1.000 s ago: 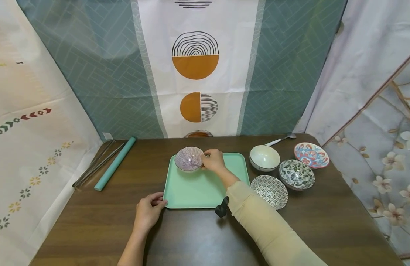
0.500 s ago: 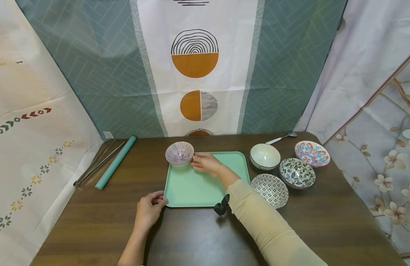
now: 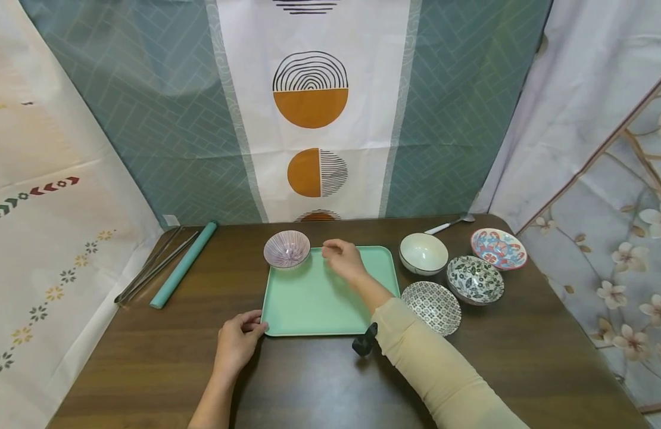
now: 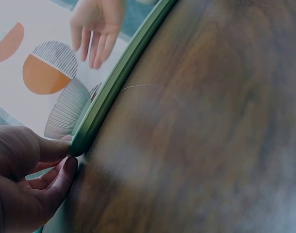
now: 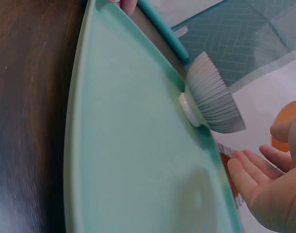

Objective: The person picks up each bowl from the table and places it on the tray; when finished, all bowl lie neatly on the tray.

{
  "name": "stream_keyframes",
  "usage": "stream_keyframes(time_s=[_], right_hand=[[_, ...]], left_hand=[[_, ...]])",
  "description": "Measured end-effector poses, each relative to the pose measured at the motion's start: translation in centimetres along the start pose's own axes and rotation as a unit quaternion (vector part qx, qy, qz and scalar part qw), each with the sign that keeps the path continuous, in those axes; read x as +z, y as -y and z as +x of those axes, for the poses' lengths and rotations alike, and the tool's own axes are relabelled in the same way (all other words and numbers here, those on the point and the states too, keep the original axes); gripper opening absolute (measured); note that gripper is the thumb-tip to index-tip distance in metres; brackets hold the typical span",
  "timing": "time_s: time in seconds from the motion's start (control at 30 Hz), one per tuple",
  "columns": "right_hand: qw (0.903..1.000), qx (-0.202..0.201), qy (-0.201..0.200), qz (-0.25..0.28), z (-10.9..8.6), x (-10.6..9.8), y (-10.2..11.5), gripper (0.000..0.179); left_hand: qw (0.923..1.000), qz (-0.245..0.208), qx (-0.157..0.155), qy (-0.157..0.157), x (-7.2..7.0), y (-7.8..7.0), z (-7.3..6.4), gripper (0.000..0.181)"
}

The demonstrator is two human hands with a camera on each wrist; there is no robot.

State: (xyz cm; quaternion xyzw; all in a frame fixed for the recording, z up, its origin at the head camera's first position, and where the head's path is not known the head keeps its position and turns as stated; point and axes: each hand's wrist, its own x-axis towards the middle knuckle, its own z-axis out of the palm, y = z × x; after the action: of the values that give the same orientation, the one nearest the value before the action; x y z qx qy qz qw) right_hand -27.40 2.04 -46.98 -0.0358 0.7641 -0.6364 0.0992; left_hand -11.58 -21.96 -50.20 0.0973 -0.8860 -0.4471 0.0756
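A purple-striped bowl (image 3: 287, 249) stands upright at the far left corner of the mint-green tray (image 3: 314, 304). My right hand (image 3: 343, 260) is over the tray's far part, to the right of that bowl and apart from it. Its fingers are loosely bent with nothing between them, as the right wrist view also shows of the hand (image 5: 276, 179). At the near left corner of the tray, my left hand (image 3: 238, 342) holds the rim. In the left wrist view the thumb and fingers of this hand (image 4: 31, 174) pinch the corner.
Right of the tray stand a white bowl (image 3: 424, 254), a grey-patterned bowl (image 3: 432, 308), a green leaf-patterned bowl (image 3: 475, 280) and a red-and-blue bowl (image 3: 499, 249). A white-handled utensil (image 3: 448, 224) lies behind them. A teal roll (image 3: 183, 265) and thin metal rods (image 3: 156, 266) lie at left.
The striped bowl has moved left to the tray's far corner. My right hand has let go of it and drawn back to the right. My left hand stays at the tray's corner.
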Motion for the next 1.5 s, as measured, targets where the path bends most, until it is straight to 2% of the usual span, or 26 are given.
stream_keyframes(time_s=[0.37, 0.53, 0.77, 1.03, 1.27, 1.5], right_hand=[[0.9941, -0.041, -0.043, -0.091, -2.2, -3.3, 1.6, 0.034], [0.9888, -0.069, -0.042, -0.125, -3.8, -4.8, 3.1, 0.037], [0.9831, -0.095, -0.026, -0.154, -5.6, -7.6, 4.3, 0.042], [0.9780, -0.107, -0.058, -0.169, -6.6, -11.6, 4.2, 0.044], [0.9688, -0.098, -0.101, -0.204, -7.5, -14.7, 3.6, 0.046], [0.9635, -0.098, -0.128, -0.214, -8.1, -17.5, 2.8, 0.044]], left_hand=[[1.0000, -0.003, -0.004, 0.007, 0.1, 0.1, 0.0, 0.027], [0.9998, -0.011, -0.014, 0.010, 0.0, 0.1, 0.0, 0.028], [0.9999, -0.007, -0.008, 0.009, -0.1, 0.1, 0.1, 0.028], [0.9999, -0.007, -0.008, 0.008, -0.1, 0.2, 0.1, 0.027], [0.9999, -0.009, -0.009, 0.010, 0.0, 0.2, 0.1, 0.027], [0.9998, -0.007, -0.012, 0.014, -0.1, 0.2, 0.0, 0.028]])
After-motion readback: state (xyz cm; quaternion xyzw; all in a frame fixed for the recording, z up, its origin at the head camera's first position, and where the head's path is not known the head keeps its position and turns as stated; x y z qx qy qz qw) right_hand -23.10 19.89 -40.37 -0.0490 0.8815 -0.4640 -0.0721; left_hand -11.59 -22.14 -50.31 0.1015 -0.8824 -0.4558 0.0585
